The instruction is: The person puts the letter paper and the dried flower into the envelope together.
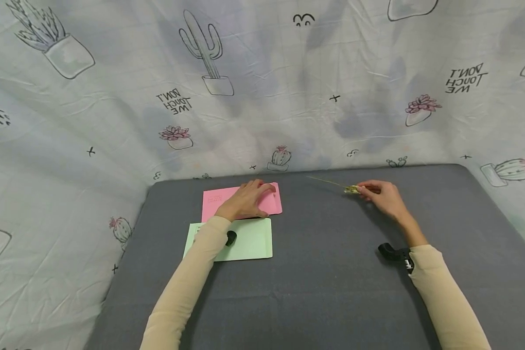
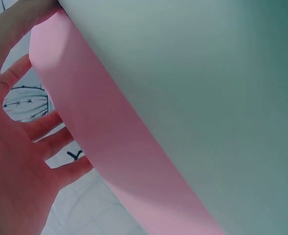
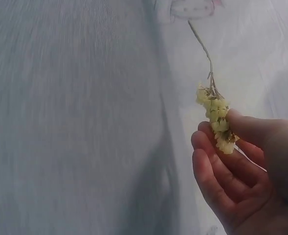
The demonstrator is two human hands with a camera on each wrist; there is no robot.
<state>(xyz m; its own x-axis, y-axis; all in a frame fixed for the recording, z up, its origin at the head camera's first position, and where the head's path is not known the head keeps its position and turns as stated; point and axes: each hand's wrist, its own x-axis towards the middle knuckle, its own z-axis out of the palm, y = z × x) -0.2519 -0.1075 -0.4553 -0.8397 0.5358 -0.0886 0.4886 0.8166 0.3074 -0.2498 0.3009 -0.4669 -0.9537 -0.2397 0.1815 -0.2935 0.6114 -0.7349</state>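
A pink envelope (image 1: 214, 203) lies at the back left of the table. Over it arches my left hand (image 1: 246, 198), fingers spread; in the left wrist view the thumb reaches the seam between pink and green and the fingertips meet the pink envelope's far edge. A light green envelope (image 1: 253, 240) lies just in front, partly covered by my left forearm. Further right, my right hand (image 1: 382, 197) pinches a dried yellow flower sprig (image 3: 217, 115) by its blossoms between thumb and fingers. Its thin stem points away from the hand, above the table.
Dark grey cloth covers the table (image 1: 323, 291). A white fabric backdrop (image 1: 262, 112) with cactus drawings hangs along the back and sides. A black wrist device (image 1: 393, 253) sits on my right wrist; another (image 1: 231, 238) shows beside the left sleeve, over the green envelope.
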